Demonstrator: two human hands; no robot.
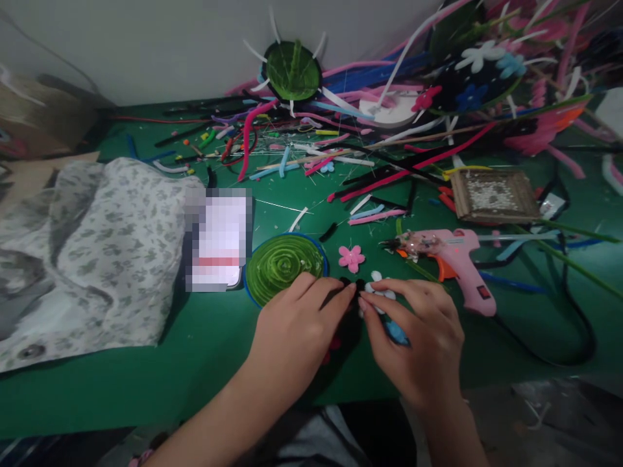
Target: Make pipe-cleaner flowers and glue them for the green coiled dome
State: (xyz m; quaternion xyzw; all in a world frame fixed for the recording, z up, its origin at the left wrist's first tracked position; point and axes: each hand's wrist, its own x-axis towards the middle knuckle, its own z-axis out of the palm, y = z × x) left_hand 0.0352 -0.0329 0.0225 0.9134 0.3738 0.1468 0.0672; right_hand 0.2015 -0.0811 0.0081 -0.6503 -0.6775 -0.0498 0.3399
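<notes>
My left hand (294, 327) and my right hand (421, 327) meet fingertip to fingertip low over the table. Both pinch a small black fuzzy piece (360, 284), mostly hidden by the fingers. A white flower (377, 280) lies by my right fingers, partly covered. Under that hand a blue flower (398, 332) shows in part, and a red flower (331, 350) peeks out beside my left hand. Just beyond the fingertips is a pink flower (351, 258). A green coiled disc with a blue rim (282, 256) sits behind my left hand, which overlaps its near edge.
A pink glue gun (462, 256) lies on its side at right, its black cord curving forward. Left are a phone (219, 240) with a blurred screen and a patterned cloth (136, 246). Pipe cleaners (374, 181) and a wooden frame with white beads (494, 196) clutter the back.
</notes>
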